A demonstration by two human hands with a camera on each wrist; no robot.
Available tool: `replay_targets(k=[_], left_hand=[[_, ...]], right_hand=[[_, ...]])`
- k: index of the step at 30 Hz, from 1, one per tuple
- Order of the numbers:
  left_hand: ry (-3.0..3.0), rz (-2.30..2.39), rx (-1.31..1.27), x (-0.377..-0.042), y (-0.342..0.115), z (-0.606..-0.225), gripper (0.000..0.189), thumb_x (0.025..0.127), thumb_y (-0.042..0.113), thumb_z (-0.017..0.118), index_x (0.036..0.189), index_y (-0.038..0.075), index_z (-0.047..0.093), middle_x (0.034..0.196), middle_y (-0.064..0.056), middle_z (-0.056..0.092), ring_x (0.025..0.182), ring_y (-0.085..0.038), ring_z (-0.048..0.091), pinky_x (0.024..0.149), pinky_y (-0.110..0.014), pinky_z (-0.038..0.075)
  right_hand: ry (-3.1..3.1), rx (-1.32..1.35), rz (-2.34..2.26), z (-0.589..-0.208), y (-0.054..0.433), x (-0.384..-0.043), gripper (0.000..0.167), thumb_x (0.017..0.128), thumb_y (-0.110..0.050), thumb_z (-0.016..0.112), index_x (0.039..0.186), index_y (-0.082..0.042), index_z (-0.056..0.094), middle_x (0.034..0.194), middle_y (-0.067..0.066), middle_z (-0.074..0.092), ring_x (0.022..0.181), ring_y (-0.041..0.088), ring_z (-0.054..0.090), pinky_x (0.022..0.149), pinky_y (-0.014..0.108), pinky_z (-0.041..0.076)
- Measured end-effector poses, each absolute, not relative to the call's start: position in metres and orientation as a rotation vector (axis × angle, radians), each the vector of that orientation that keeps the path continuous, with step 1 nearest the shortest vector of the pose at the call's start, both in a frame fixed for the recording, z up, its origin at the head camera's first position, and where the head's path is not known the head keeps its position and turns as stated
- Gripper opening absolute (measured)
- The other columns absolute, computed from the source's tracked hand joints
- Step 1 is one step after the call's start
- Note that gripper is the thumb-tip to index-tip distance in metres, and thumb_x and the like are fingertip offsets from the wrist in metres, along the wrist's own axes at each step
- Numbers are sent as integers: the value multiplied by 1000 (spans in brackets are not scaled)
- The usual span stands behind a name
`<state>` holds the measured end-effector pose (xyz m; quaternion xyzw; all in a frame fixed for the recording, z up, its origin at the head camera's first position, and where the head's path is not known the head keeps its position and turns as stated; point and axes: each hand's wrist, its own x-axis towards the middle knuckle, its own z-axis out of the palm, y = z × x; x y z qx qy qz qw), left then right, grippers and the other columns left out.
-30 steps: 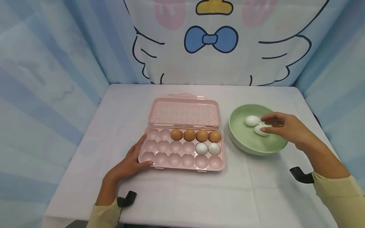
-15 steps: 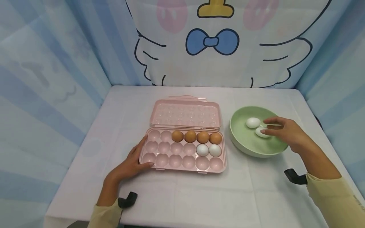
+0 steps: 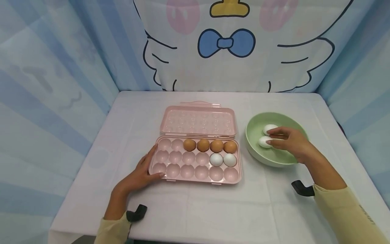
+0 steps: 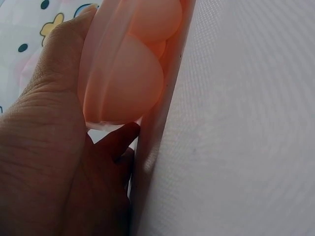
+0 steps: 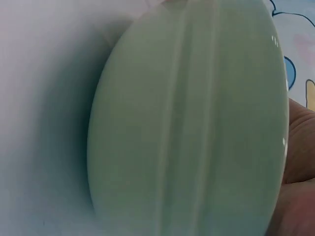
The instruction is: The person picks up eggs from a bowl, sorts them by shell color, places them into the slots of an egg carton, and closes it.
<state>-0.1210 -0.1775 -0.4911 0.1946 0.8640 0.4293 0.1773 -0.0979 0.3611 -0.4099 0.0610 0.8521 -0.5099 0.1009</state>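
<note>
A pink egg carton lies unlidded on the table, with its lid folded back. My left hand grips the carton's left end, thumb on the front rim and fingers along the side. On the right is a green bowl with two white eggs in it. Inside it, my right hand pinches the nearer white egg between thumb and fingers. The farther white egg lies just beyond, partly behind the fingers. In the right wrist view the bowl's wall hides the fingertips.
Several brown eggs fill the right part of the carton's back row. Two white eggs occupy the right end of its middle row. A white cloth covers the table, and printed curtains close in the back and sides.
My right hand has shifted left within the bowl, and the nearer white egg has moved left with it. The left hand stays on the carton.
</note>
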Motion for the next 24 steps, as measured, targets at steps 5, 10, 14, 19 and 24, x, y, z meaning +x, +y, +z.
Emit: replay_targets(k=[5,10,14,19,24], left_hand=[[2445,1223,555,-121,-178,-493,106,93,43,75,168,29,1,171,-14,10,152,-46,7,112,-75,14],[2450,1224,554,-121,-178,-495,107,93,43,76,168,29,1,172,-13,9,153,-45,8,113,-74,14],[2458,1212,550,-122,-178,-494,108,92,43,76,168,30,0,172,-12,9,153,-43,8,114,-72,14],[2451,1218,556,-122,-179,-494,108,93,42,76,168,31,-1,171,-13,10,153,-43,9,114,-72,16],[2433,1237,562,-122,-180,-494,107,94,42,75,168,32,-1,171,-13,11,152,-44,9,113,-73,17]], right_hand=[[2481,156,-1493,-414,346,-103,58,93,-18,80,141,5,57,144,27,55,122,18,61,85,21,54],[2441,147,-1440,-421,331,-108,60,92,-15,81,143,3,55,143,27,55,133,40,54,86,22,53],[2457,130,-1418,-424,325,-110,60,93,-12,79,144,3,53,143,27,53,132,43,53,85,21,53],[2472,83,-1439,-423,320,-113,57,94,-6,76,146,3,53,145,25,51,131,44,53,85,20,52],[2488,68,-1490,-424,318,-114,54,94,-4,76,143,4,56,144,23,52,128,42,55,84,20,53]])
